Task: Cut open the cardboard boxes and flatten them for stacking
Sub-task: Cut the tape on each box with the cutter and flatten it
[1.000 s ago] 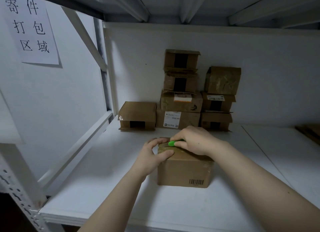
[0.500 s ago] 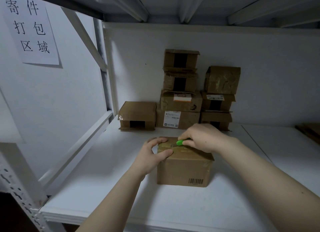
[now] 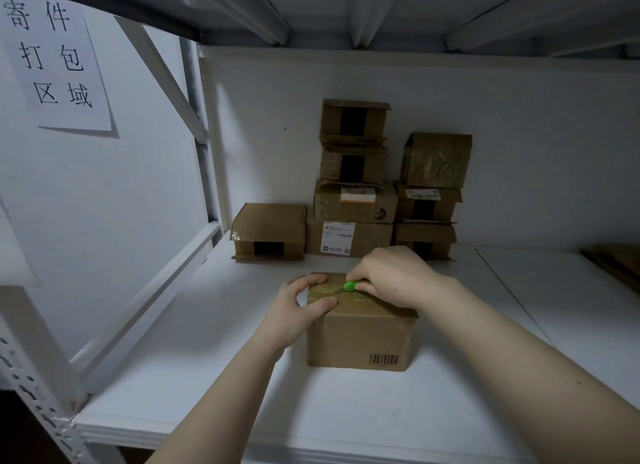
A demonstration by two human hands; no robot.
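Head camera looks down on a white shelf (image 3: pixel 207 377) on which a taped cardboard box (image 3: pixel 360 339) sits, barcode on its near face. Behind the box, a stack of boxes (image 3: pixel 353 235) stands against the wall. The left hand (image 3: pixel 294 311) grasps the box's top left edge. On the box's top, the right hand (image 3: pixel 391 276) grips a green cutter (image 3: pixel 350 285), its tip on the tape.

I have both bare forearms reaching forward and angling toward each other. My left grip (image 3: pixel 294 307) clasps the left end of the box (image 3: pixel 360 339) top, thumb nearer me, fingers curled farther back. My right grip (image 3: pixel 391 276), knuckles up, pinches a green cutter (image 3: pixel 350 285) that points left.
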